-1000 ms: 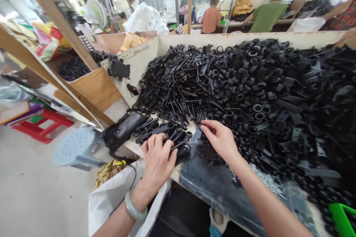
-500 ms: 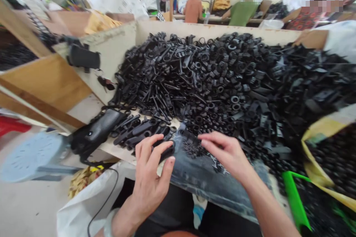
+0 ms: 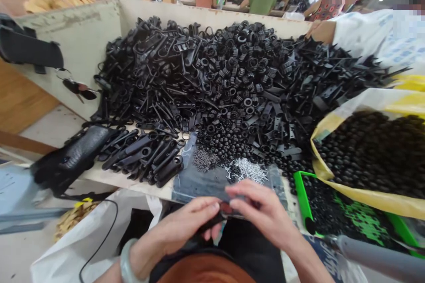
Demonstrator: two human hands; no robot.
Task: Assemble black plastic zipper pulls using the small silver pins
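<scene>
Close to my body, my left hand is closed round a black plastic part with a ring-shaped end. My right hand is at that ring end, fingers curled in and blurred; whatever they hold is hidden. On the dark mat in front lie a heap of small silver pins and a heap of tiny dark grey pieces. A row of similar black elongated parts lies to the left of the mat.
Behind rises a big pile of black plastic parts within a wooden-walled bench. To the right stand a yellow-edged sack of black balls and a green tray. A black mesh pouch is at left. Several people sit beyond.
Both hands have come down off the bench towards my body and closer together. The left hand, spread over the row of parts before, now grips a black part. The view has shifted right.
</scene>
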